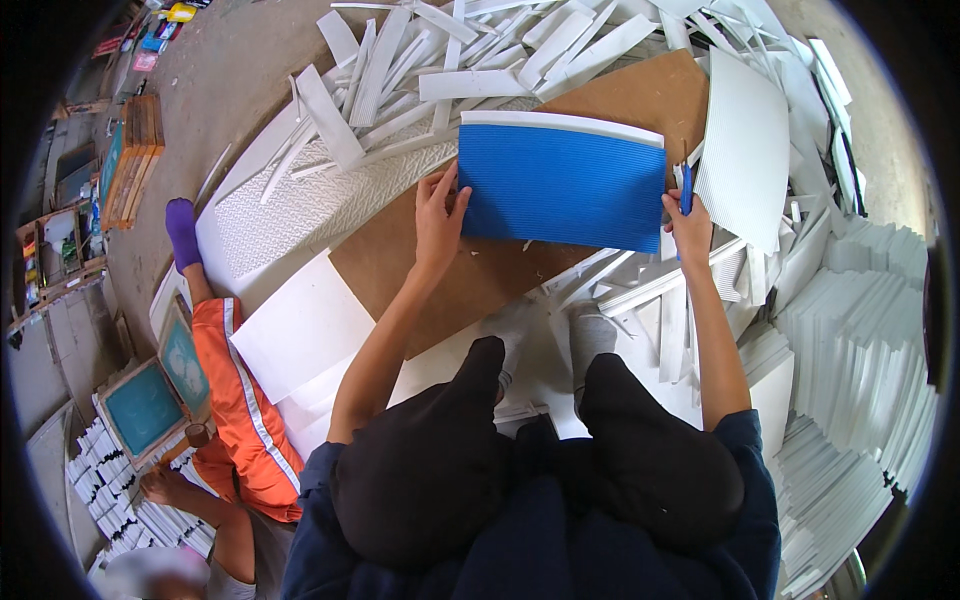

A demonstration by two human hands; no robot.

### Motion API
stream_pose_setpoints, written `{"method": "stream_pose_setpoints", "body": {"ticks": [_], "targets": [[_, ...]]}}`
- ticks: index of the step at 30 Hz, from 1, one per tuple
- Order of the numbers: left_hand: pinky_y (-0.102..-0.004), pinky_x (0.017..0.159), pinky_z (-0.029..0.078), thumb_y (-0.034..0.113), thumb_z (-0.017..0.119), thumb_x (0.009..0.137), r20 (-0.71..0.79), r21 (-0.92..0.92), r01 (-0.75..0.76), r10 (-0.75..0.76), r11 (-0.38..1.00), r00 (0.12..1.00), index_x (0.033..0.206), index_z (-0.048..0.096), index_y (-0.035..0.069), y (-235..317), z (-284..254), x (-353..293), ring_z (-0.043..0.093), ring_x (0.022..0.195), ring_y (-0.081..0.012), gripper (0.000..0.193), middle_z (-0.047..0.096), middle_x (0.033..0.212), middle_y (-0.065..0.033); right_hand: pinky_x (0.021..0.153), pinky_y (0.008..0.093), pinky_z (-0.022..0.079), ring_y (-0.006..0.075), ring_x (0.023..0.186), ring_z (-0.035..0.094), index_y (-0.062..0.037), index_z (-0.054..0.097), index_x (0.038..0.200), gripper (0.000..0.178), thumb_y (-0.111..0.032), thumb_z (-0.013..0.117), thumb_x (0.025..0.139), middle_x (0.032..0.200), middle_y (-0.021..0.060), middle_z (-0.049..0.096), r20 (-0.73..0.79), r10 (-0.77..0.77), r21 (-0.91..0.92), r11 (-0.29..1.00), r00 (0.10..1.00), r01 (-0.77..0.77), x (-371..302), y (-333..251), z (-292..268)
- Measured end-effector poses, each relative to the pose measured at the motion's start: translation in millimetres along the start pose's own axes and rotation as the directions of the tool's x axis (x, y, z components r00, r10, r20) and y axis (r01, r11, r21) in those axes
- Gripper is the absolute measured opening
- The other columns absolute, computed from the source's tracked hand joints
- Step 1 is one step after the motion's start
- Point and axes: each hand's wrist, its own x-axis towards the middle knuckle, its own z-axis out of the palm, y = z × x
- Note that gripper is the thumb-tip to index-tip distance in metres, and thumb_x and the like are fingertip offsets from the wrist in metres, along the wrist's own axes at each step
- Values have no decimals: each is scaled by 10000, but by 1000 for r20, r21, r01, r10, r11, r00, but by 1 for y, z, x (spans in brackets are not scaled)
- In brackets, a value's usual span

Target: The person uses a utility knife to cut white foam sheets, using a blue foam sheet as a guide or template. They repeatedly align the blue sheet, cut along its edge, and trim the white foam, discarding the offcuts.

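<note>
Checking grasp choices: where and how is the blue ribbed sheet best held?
Probably by its short side edges, one hand from each side: the blue ribbed sheet is wide, thin and flat. The left hand is on the left edge; the right hand, also holding a blue-handled tool, is on the right edge.

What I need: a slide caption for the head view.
Left hand and right hand hold a blue sheet over a brown board.

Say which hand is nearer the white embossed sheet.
Left. The left hand is close by the right end of the white embossed sheet; the right hand is farther off, at the far edge of the blue ribbed sheet.
</note>
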Motion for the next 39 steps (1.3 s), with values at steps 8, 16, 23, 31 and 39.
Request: {"method": "stream_pose_setpoints", "body": {"ticks": [8,16,23,31,39], "targets": [[-271,668,438,88,581,832,-20,21,-52,52,998,998,1189,541,72,-1,1,5,503,730,-154,360,509,953,-91,465,285,443,170,440,565,18,588,919,298,-265,583,824,573,103,570,-27,-24,-81,996,999,22,-6,-4,4],[-270,665,451,78,593,820,-38,3,-24,24,1000,999,1164,565,79,10,-5,32,524,696,-157,345,529,906,-100,476,302,446,180,437,571,19,597,882,276,-245,597,801,526,104,548,18,-73,-117,990,997,74,2,-29,-5],[-267,668,451,74,596,815,-31,30,0,1,1000,1000,1181,552,83,0,0,18,521,708,-152,369,519,933,-94,488,295,443,170,442,576,14,599,947,284,-235,587,810,546,106,571,50,-54,-84,995,997,58,-7,-22,-4],[-269,713,499,80,605,820,-3,52,0,0,999,1000,1198,539,102,-4,4,11,563,823,-162,384,513,1003,-97,482,291,446,170,438,577,19,587,1010,299,-206,582,814,592,130,588,76,-16,-87,996,997,23,-12,-16,-4],[-288,738,484,78,604,819,10,70,16,-17,997,1000,1217,518,86,-4,4,8,539,877,-182,407,500,1033,-112,481,294,449,166,446,572,31,562,1050,324,-154,611,788,679,142,608,71,-30,-87,996,997,36,-13,-17,-2]]}}
